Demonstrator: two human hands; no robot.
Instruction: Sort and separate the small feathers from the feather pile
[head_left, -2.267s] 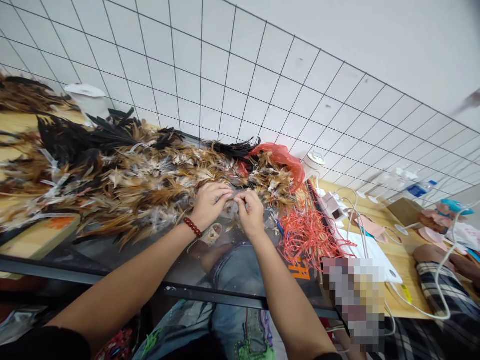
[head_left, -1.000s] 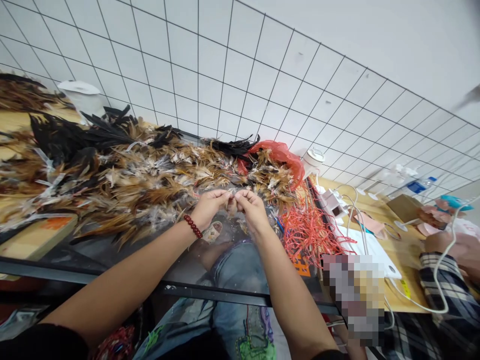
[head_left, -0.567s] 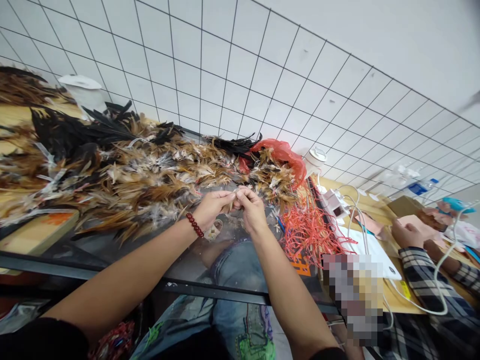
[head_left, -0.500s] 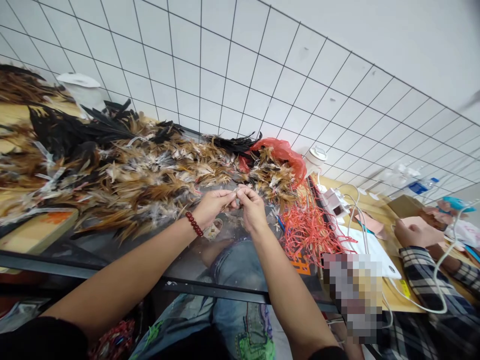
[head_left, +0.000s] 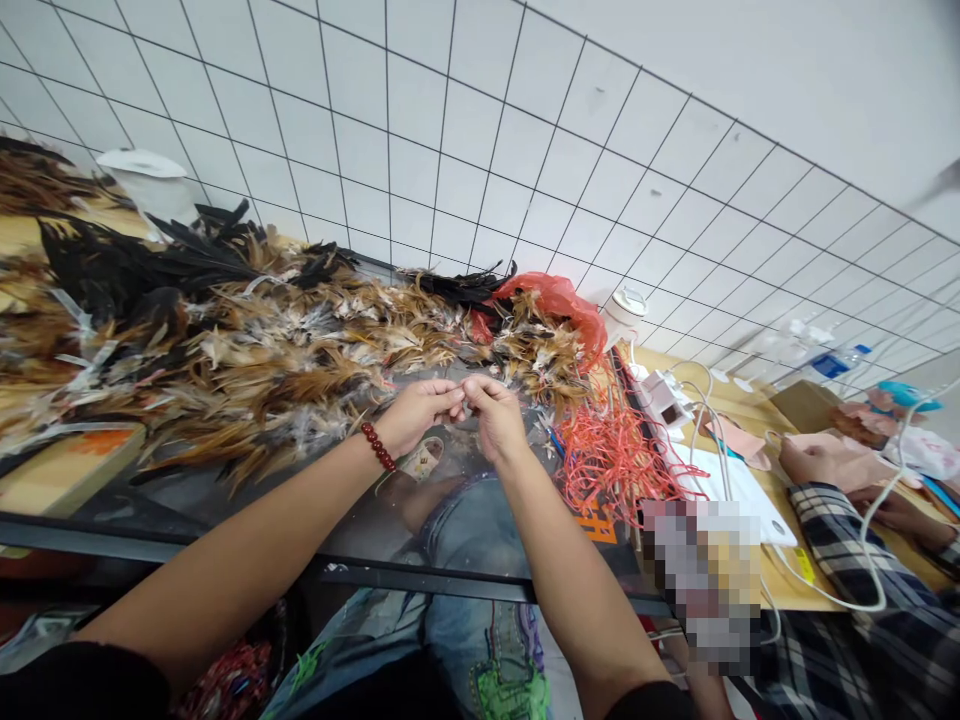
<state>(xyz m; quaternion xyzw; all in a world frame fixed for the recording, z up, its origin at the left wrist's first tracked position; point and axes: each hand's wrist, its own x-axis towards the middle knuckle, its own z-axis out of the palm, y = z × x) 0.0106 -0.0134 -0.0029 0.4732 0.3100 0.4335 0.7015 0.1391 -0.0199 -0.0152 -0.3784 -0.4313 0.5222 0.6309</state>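
My left hand, with a dark red bead bracelet at the wrist, is closed in a pinch over the glass tabletop. Fingertip to fingertip with it, my right hand pinches too. Whatever lies between the fingers is too small to make out. Just beyond both hands spreads a wide heap of brown and whitish feathers. To the right of my right hand lies a tangle of red plastic string.
Black feathers lie at the left, before a white container. A red plastic bag sits at the back, under a wire grid. On the right are white cables, a white board and a co-worker's plaid sleeve.
The view has shifted slightly, moving the scene a little to the left. Both my hands stay pinched together at almost the same place. The co-worker's hand at the right has moved slightly.
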